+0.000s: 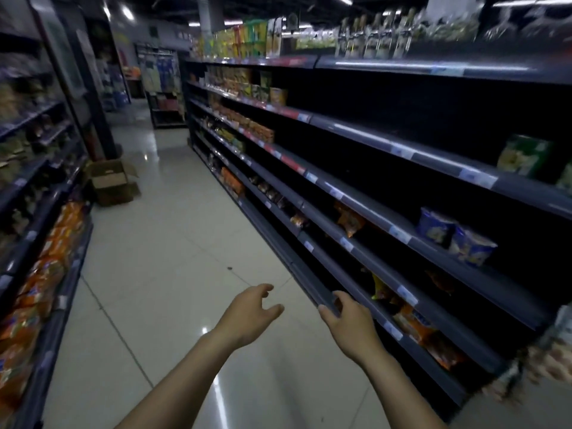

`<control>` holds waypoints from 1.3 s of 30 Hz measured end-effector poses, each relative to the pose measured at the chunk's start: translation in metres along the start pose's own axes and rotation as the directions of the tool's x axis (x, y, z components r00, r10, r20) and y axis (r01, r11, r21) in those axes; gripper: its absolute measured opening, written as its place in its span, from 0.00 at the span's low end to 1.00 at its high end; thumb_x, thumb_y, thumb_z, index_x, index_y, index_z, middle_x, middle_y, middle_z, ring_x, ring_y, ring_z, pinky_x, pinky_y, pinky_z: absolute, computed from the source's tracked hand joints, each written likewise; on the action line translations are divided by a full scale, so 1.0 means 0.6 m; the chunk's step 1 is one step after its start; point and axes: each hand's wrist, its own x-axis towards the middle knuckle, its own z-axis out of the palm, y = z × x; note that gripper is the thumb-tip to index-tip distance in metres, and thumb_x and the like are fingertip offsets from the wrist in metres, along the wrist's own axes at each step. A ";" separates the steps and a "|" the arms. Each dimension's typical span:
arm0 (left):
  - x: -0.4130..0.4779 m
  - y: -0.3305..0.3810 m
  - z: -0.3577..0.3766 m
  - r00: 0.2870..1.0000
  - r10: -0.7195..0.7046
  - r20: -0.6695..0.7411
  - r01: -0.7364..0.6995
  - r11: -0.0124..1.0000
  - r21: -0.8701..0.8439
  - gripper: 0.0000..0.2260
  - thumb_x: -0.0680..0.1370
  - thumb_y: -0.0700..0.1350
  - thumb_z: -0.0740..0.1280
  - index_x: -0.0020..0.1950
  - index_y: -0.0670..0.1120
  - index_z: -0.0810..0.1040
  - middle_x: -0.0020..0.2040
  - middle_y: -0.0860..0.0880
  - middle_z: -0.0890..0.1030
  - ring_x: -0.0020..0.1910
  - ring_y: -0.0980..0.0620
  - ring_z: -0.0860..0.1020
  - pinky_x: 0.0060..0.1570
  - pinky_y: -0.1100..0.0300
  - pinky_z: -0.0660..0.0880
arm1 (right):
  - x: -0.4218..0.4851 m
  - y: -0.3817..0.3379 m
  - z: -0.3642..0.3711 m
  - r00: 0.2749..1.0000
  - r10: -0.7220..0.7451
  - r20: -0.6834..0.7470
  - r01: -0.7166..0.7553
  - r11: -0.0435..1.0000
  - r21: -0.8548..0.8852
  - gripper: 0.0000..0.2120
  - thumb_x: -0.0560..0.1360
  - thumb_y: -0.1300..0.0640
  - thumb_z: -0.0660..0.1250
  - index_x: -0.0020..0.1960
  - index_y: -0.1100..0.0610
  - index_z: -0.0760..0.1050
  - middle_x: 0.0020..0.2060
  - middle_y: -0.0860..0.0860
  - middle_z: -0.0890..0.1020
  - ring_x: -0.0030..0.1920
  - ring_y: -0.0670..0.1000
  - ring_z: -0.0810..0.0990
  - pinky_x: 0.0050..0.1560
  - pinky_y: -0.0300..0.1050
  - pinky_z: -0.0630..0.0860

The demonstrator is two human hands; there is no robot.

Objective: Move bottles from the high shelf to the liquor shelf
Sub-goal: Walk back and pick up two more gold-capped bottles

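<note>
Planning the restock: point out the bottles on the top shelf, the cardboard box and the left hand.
bottles (373,41): head view, body of a middle bottle in the row.
cardboard box (113,193): head view, its front wall.
left hand (249,314): head view, back of the hand.

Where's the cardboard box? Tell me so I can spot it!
Look down the shiny tiled floor to the left-hand shelves. The cardboard box sits on the floor at their foot. It alone is plain brown with open flaps.
</note>
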 end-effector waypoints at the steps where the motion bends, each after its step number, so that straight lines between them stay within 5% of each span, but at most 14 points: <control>1: 0.051 0.016 -0.017 1.000 0.019 -0.013 -0.019 1.000 0.002 0.29 0.77 0.61 0.68 0.75 0.53 0.70 0.69 0.52 0.77 0.63 0.54 0.76 0.62 0.60 0.72 | 0.049 -0.014 -0.015 1.000 -0.013 -0.013 0.013 1.000 -0.005 0.31 0.81 0.42 0.66 0.78 0.55 0.66 0.72 0.54 0.75 0.69 0.53 0.74 0.66 0.44 0.71; 8: 0.430 0.135 -0.155 0.956 0.263 -0.130 -0.264 0.964 0.008 0.25 0.78 0.56 0.69 0.74 0.51 0.73 0.68 0.53 0.78 0.62 0.53 0.77 0.61 0.59 0.73 | 0.403 -0.138 -0.122 0.968 -0.113 -0.225 0.100 0.993 -0.068 0.20 0.80 0.45 0.68 0.68 0.53 0.76 0.58 0.49 0.82 0.59 0.51 0.81 0.50 0.28 0.71; 11: 0.586 0.189 -0.216 0.920 0.364 -0.148 -0.371 0.929 -0.019 0.24 0.79 0.56 0.69 0.73 0.50 0.74 0.62 0.54 0.81 0.53 0.59 0.78 0.52 0.64 0.73 | 0.547 -0.205 -0.171 0.918 -0.173 -0.356 0.129 0.981 -0.144 0.23 0.79 0.45 0.68 0.71 0.54 0.75 0.61 0.52 0.83 0.61 0.53 0.80 0.56 0.38 0.70; 19: 0.930 0.385 -0.328 0.762 0.627 -0.160 -0.641 0.766 -0.052 0.22 0.78 0.55 0.71 0.71 0.51 0.76 0.65 0.55 0.80 0.60 0.56 0.78 0.57 0.62 0.72 | 0.827 -0.341 -0.325 0.768 -0.171 -0.618 0.081 0.982 -0.172 0.23 0.78 0.44 0.70 0.70 0.52 0.76 0.62 0.48 0.83 0.62 0.50 0.80 0.58 0.39 0.70; 25: 1.114 0.506 -0.339 0.670 0.707 -0.226 -0.739 0.662 -0.122 0.19 0.77 0.53 0.71 0.67 0.51 0.78 0.60 0.55 0.82 0.55 0.56 0.79 0.55 0.64 0.71 | 0.964 -0.380 -0.456 0.679 -0.197 -0.708 0.071 0.976 -0.204 0.22 0.78 0.47 0.71 0.70 0.53 0.76 0.59 0.48 0.84 0.61 0.50 0.81 0.62 0.45 0.76; 31: 1.257 0.668 -0.356 0.568 0.774 -0.279 -0.821 0.559 -0.120 0.21 0.79 0.55 0.70 0.70 0.50 0.75 0.58 0.56 0.80 0.55 0.56 0.79 0.52 0.63 0.71 | 1.064 -0.408 -0.580 0.543 -0.391 -0.743 0.114 0.911 -0.396 0.21 0.79 0.50 0.71 0.70 0.56 0.76 0.62 0.50 0.83 0.62 0.51 0.81 0.65 0.50 0.76; 35: 1.328 0.797 -0.375 0.479 0.811 -0.337 -0.873 0.479 -0.087 0.22 0.79 0.55 0.69 0.71 0.47 0.75 0.56 0.54 0.80 0.53 0.54 0.79 0.51 0.59 0.73 | 1.130 -0.442 -0.675 0.412 -0.491 -0.767 0.087 0.860 -0.503 0.18 0.78 0.50 0.71 0.66 0.55 0.79 0.55 0.49 0.84 0.56 0.51 0.81 0.56 0.44 0.75; 39: 1.374 0.902 -0.373 0.423 0.818 -0.390 -0.893 0.450 -0.025 0.23 0.79 0.55 0.68 0.72 0.46 0.73 0.53 0.54 0.80 0.49 0.54 0.77 0.49 0.59 0.71 | 1.187 -0.457 -0.744 0.364 -0.481 -0.798 0.018 0.860 -0.510 0.18 0.78 0.49 0.70 0.66 0.54 0.79 0.56 0.50 0.82 0.54 0.50 0.78 0.53 0.41 0.68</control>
